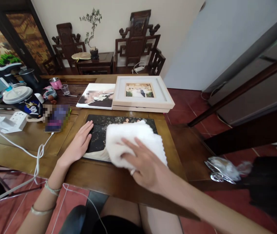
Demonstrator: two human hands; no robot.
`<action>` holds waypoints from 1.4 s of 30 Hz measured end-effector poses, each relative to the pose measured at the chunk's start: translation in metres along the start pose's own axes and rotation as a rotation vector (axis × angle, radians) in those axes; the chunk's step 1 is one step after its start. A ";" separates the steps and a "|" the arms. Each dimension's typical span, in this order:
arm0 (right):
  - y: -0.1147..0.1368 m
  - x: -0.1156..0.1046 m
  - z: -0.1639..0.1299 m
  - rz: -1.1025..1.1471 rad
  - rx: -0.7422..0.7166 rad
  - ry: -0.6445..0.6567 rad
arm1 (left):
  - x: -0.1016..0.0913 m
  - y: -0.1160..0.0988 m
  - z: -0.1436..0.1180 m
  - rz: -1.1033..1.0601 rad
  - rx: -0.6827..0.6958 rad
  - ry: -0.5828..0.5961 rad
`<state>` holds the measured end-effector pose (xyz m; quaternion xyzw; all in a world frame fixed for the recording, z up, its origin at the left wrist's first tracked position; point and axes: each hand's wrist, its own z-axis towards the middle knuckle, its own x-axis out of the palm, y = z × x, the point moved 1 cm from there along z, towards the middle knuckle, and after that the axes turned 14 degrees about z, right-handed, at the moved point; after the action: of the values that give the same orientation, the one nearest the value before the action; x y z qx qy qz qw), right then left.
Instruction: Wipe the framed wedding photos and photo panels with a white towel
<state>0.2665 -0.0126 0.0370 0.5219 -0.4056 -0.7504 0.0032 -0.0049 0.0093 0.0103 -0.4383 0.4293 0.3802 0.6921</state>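
Note:
A dark photo print [99,130] lies flat near the front edge of the wooden table [114,182]. My left hand [78,144] rests flat on the print's left edge, fingers spread, holding nothing. My right hand [143,164] presses down on a white fluffy cloth [133,139] that covers the right half of the print; the fingers lie flat on the cloth.
Behind the print lie a pale framed photo [142,92] and an unframed photo [96,96]. A phone on a white cable [55,118], a white power strip [16,122], cups and clutter fill the left. Carved wooden chairs [135,42] stand at the back wall.

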 end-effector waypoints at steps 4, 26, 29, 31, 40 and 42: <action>-0.028 -0.013 0.031 -0.176 0.168 -0.136 | -0.001 -0.001 0.000 -0.015 -0.006 -0.002; -0.027 -0.010 0.028 -0.048 -0.045 -0.098 | -0.004 -0.008 0.000 -0.014 -0.015 0.011; -0.038 -0.019 0.065 -0.016 0.034 -0.171 | -0.004 -0.008 0.000 -0.003 -0.012 0.008; -0.035 -0.022 0.094 0.056 0.055 -0.192 | -0.004 -0.008 0.000 0.003 -0.011 0.009; -0.017 -0.011 0.140 0.123 0.032 -0.185 | -0.003 -0.006 0.002 0.005 -0.043 0.012; -0.026 -0.017 0.123 0.118 0.066 -0.191 | -0.003 -0.006 0.002 -0.004 -0.031 0.010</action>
<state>0.1883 0.0866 0.0494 0.4229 -0.4586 -0.7815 -0.0085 0.0002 0.0085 0.0153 -0.4517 0.4260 0.3830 0.6840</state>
